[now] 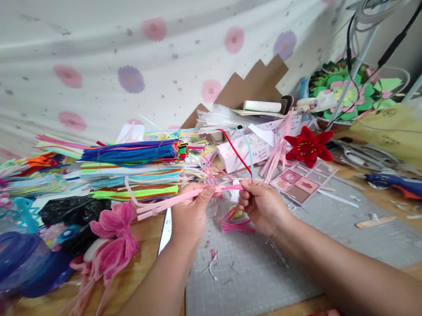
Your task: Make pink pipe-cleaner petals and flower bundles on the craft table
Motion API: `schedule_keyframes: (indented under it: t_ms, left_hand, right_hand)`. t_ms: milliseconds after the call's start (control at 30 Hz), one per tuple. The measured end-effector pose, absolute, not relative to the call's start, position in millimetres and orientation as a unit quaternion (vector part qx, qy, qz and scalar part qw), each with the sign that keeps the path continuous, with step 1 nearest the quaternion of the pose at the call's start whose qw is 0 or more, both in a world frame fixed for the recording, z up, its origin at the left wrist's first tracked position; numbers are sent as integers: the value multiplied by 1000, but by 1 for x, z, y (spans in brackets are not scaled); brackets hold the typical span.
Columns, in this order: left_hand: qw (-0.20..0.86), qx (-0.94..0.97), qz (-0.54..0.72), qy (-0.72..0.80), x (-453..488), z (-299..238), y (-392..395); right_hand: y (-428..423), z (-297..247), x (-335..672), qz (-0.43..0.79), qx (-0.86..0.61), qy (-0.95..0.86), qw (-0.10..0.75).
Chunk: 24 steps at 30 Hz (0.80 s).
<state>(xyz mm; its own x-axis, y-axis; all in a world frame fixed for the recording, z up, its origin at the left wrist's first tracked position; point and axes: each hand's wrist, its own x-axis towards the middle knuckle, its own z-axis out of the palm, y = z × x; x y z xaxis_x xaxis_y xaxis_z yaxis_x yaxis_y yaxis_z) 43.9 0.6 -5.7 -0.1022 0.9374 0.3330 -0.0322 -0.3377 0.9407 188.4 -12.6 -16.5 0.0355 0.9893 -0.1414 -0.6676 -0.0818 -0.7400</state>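
My left hand (189,214) is closed on a bundle of pale pink paper strips (163,204) that sticks out to the left. My right hand (263,205) pinches the same strips at their right end, just above the grey cutting mat (286,266). Under my right hand a folded bright pink strip piece (234,223) lies on the mat. More pink strips (278,155) lean against a white box behind.
Stacks of coloured pipe cleaners (130,160) fill the back left. A pink fuzzy flower (115,236) lies left of the mat, a red paper flower (307,147) behind it, a blue glue gun (419,191) and scissors (365,157) at right.
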Motion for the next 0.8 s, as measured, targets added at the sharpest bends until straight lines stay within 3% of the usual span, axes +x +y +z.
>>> schedule_keyframes:
  t_ms: [400, 567, 667, 800]
  left_hand:
    - [404, 525, 635, 398, 39, -9, 9]
    - [443, 528, 613, 386, 34, -2, 12]
    - [400, 588, 585, 390, 34, 4, 9]
    - [371, 620, 565, 398, 37, 9, 4]
  right_hand:
    - [-13, -18, 191, 579, -408, -313, 633]
    - [-4, -20, 201, 532, -442, -425, 584]
    - [-2, -17, 209, 408, -445, -543, 584]
    - [-7, -13, 211, 103, -447, -698, 549]
